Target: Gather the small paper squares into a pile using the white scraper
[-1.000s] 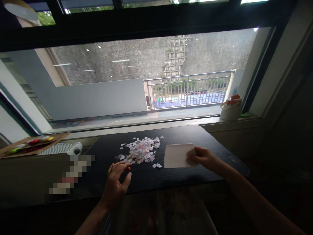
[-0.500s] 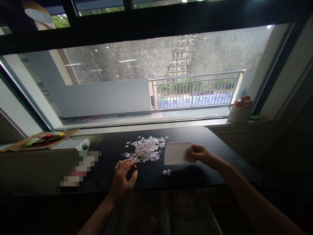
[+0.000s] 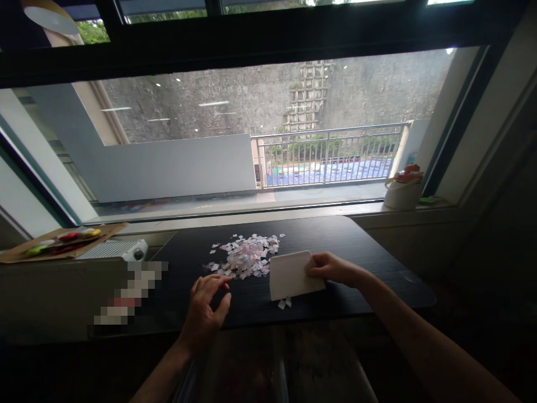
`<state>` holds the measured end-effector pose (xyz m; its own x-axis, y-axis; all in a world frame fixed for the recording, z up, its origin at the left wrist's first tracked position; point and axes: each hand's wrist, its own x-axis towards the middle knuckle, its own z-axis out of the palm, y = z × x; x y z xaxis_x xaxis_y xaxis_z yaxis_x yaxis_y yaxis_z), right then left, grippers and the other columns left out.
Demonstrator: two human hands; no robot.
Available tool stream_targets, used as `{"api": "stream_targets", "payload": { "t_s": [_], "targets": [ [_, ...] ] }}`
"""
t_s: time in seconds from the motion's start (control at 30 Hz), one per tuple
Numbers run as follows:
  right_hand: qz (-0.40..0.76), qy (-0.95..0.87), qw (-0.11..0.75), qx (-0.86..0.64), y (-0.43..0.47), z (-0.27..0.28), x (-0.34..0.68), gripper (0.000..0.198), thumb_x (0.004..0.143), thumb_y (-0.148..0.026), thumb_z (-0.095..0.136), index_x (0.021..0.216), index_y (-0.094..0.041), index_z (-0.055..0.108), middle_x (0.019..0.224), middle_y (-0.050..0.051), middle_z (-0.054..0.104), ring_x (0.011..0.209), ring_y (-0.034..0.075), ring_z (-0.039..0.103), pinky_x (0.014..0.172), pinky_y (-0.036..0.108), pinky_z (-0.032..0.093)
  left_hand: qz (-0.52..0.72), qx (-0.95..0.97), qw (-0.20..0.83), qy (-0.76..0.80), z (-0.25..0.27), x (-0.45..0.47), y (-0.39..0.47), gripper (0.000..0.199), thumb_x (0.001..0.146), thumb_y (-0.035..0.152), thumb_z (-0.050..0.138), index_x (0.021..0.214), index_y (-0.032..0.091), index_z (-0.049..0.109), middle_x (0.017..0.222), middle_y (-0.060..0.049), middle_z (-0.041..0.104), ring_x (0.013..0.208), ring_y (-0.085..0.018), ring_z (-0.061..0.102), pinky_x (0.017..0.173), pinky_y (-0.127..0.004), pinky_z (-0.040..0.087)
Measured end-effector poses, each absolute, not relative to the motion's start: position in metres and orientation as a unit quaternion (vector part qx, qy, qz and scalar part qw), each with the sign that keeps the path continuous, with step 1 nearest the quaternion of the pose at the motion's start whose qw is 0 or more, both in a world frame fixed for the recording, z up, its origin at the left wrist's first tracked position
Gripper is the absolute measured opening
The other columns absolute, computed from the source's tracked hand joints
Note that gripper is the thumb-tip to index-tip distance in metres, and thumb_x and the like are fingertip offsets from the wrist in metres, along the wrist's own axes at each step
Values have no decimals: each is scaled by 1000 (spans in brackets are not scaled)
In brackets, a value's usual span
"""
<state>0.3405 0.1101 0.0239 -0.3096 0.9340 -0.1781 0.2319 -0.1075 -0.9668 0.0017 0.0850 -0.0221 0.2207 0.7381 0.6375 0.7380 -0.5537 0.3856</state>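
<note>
On the left, your left hand [image 3: 207, 305], thumb apart from loosely curved fingers and holding nothing, is at the near edge of a pile of paper scraps [image 3: 249, 254] on the dark table [image 3: 348, 238]. Rightward, loose scraps [image 3: 282, 304] lie by the pale card [image 3: 291, 277] your right hand [image 3: 335, 270] pinches in its fingers; you seem to be gathering strays, which calls for a low card edge

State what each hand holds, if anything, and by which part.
The right hand holds the pale card by its right edge, near the upper corner. The left hand, open near the heap of paper scraps, holds nothing visible.
</note>
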Motion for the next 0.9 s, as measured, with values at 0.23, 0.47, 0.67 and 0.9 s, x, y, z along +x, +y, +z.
{"api": "stream_targets", "payload": {
  "t_s": [0.23, 0.47, 0.67, 0.9],
  "targets": [
    [562, -605, 285, -486, 98, 24, 347, 19, 58, -20, 73, 75, -12, 68, 68, -2, 67, 63, 12, 58, 60, 24, 44, 419, 779, -14, 466, -23, 1, 86, 26, 79, 30, 51, 103, 24, 61, 84, -1, 65, 100, -25, 58, 97, -50, 36],
    [580, -605, 286, -465, 87, 25, 353, 29, 58, -30, 76, 80, -13, 68, 74, 1, 70, 66, 15, 62, 64, 27, 47, 414, 780, -12, 469, -23, 0, 86, 26, 80, 30, 51, 103, 24, 60, 85, -1, 66, 101, -25, 57, 96, -50, 36],
    [573, -605, 302, -463, 74, 30, 367, 28, 61, -31, 76, 82, -14, 69, 77, 2, 72, 69, 16, 64, 63, 26, 48, 411, 780, -9, 472, -23, 0, 86, 26, 80, 31, 51, 103, 25, 60, 85, -2, 66, 103, -25, 56, 99, -50, 34],
    [460, -581, 448, -500, 86, 19, 362, 31, 59, -38, 77, 78, -15, 67, 74, 4, 71, 69, 19, 66, 64, 31, 52, 406, 778, -13, 478, -19, 4, 83, 25, 79, 27, 51, 101, 25, 61, 84, -2, 66, 100, -25, 58, 96, -50, 37]
  ]
}}
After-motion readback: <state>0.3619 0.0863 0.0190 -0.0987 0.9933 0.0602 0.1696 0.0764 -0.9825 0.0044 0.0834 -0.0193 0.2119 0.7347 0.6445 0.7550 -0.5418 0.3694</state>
